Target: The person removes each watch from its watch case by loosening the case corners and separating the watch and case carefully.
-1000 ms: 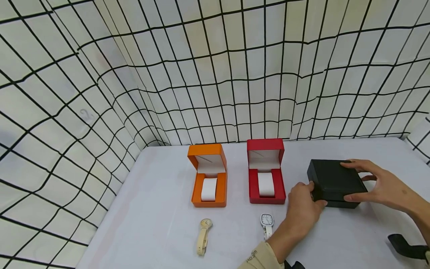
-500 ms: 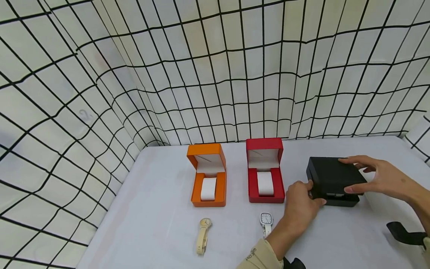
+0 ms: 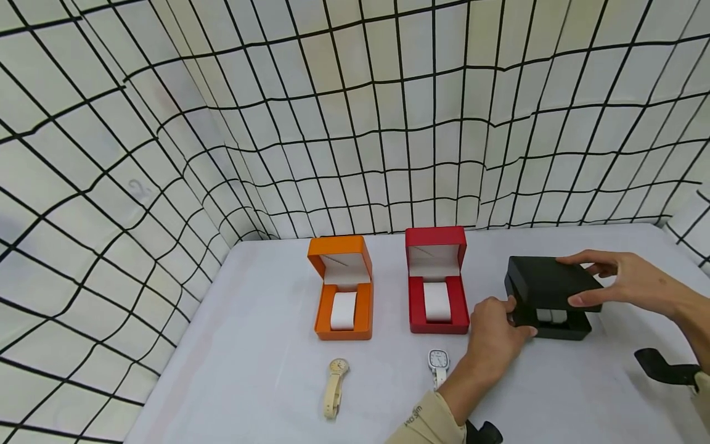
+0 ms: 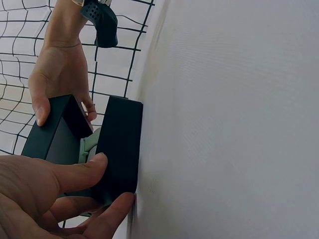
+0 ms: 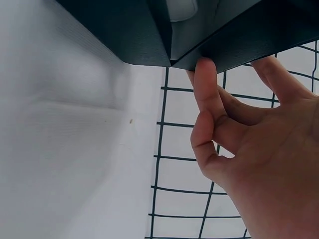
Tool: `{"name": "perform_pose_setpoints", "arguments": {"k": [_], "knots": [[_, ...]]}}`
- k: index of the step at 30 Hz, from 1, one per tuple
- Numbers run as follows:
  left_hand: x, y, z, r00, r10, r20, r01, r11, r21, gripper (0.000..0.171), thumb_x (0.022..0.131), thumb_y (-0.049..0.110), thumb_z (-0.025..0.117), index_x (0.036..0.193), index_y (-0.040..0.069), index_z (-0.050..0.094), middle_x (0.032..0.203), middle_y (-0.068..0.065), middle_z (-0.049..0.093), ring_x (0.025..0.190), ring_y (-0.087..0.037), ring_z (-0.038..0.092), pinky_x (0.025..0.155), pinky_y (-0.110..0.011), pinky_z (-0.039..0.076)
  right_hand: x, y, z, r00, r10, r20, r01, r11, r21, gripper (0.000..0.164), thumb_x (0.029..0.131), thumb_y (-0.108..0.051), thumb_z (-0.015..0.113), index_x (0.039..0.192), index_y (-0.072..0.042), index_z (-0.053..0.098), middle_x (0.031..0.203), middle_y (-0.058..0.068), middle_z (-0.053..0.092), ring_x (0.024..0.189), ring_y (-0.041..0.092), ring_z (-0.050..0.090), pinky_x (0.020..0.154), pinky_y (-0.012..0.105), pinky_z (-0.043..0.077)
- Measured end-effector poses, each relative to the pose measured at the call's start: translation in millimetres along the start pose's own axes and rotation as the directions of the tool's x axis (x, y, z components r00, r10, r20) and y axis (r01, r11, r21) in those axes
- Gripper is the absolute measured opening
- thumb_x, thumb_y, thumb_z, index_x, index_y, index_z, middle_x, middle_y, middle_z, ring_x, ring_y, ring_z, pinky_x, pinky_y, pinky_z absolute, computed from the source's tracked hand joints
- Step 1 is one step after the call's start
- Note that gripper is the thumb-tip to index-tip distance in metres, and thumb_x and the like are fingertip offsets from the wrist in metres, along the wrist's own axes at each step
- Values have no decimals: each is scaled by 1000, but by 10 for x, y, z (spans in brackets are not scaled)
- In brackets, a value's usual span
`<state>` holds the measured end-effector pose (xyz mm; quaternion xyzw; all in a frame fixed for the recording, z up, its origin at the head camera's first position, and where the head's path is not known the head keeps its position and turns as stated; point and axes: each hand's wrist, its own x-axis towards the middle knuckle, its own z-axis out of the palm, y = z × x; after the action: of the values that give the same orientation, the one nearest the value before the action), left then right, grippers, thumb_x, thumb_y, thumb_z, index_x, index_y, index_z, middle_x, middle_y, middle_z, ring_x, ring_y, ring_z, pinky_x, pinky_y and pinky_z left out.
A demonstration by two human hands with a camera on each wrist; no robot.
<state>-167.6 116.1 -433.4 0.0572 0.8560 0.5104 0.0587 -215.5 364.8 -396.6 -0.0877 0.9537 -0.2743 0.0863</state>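
Observation:
The black watch box [image 3: 549,274] sits at the right of the table, its lid partly raised. A white cushion [image 3: 551,316] shows in the gap under the lid. My left hand [image 3: 493,336] grips the left front corner of the base, and in the left wrist view its thumb lies on the base's front face [image 4: 122,144]. The lid is held by my right hand [image 3: 638,283], thumb at its front edge and fingers toward the back. In the right wrist view, fingers of that hand [image 5: 269,144] touch the box near the hinge side. The cushion is mostly hidden.
An orange watch box [image 3: 327,314] and a red watch box [image 3: 418,308] stand open, each with a white cushion. A cream watch [image 3: 334,388] lies before the orange one. A white watch [image 3: 439,364] lies by my left forearm, partly covered. Black grid netting [image 3: 407,129] borders the white table.
My right hand has lifted the front of the black box's lid, swinging it up and back. The white cushion has come into sight. My left hand stays on the base.

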Motion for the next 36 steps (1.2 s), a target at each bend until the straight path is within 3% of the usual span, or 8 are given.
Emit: {"name": "perform_pose_setpoints", "arguments": {"k": [4, 6, 10, 13, 18, 21, 28, 36], "knots": [[1, -3, -10, 1000, 12, -6, -12, 1000, 11, 52, 79, 9, 91, 128, 9, 74, 117, -3, 77, 80, 4, 59, 67, -12, 50, 25, 2, -24, 1000, -11, 15, 10, 1000, 12, 74, 85, -43, 83, 148, -14, 58, 144, 31, 57, 122, 46, 56, 82, 62, 51], [1, -3, -14, 1000, 13, -7, -13, 1000, 13, 52, 79, 9, 91, 128, 9, 74, 117, -2, 77, 81, 4, 60, 68, -12, 50, 38, 6, -40, 1000, -21, 17, 20, 1000, 9, 72, 85, -43, 83, 147, -15, 59, 146, 30, 57, 119, 40, 61, 83, 64, 50], [2, 2, -10, 1000, 12, -3, -12, 1000, 14, 52, 79, 9, 91, 128, 9, 74, 119, -2, 77, 82, 3, 61, 68, -12, 50, 56, 19, -78, 999, -38, 15, 38, 999, -14, 69, 85, -43, 83, 145, -18, 61, 145, 22, 61, 98, 9, 63, 81, 49, 49], [3, 10, -9, 1000, 4, -2, -4, 1000, 10, 52, 78, 9, 91, 128, 10, 74, 119, -2, 77, 80, 3, 60, 67, -12, 50, 74, 20, -100, 999, -46, 26, 47, 999, -16, 68, 86, -42, 81, 146, -18, 61, 144, 20, 63, 85, 1, 56, 79, 38, 44], [3, 18, -12, 1000, -14, -4, 14, 1000, 5, 53, 79, 9, 91, 129, 11, 74, 120, 0, 78, 78, 5, 57, 66, -12, 49, 116, 15, -132, 998, -49, 44, 49, 999, -10, 66, 88, -42, 79, 146, -16, 60, 142, 22, 63, 83, 4, 55, 76, 35, 41], [2, 18, -12, 1000, -18, -2, 18, 1000, 3, 53, 79, 9, 91, 129, 11, 74, 121, 0, 78, 80, 5, 57, 66, -12, 49, 142, 28, -156, 997, -45, 57, 46, 999, -15, 65, 89, -42, 78, 145, -16, 61, 145, 24, 61, 92, 7, 58, 77, 37, 44], [12, 5, -3, 1000, -10, -11, 10, 1000, 11, 52, 78, 9, 92, 127, 10, 75, 122, 1, 77, 86, 3, 62, 70, -12, 51, 203, 81, -202, 994, -41, 102, 40, 999, 19, 64, 92, -42, 72, 148, -14, 58, 148, 32, 56, 122, 42, 60, 85, 63, 49], [23, 36, -23, 1000, -12, 15, 11, 998, 62, 51, 80, 12, 91, 128, 9, 74, 129, 3, 74, 118, -5, 65, 87, -14, 55, 228, 69, -235, 992, -37, 118, 35, 999, 18, 65, 93, -43, 70, 149, -13, 57, 148, 34, 54, 124, 46, 58, 85, 65, 48]]}}
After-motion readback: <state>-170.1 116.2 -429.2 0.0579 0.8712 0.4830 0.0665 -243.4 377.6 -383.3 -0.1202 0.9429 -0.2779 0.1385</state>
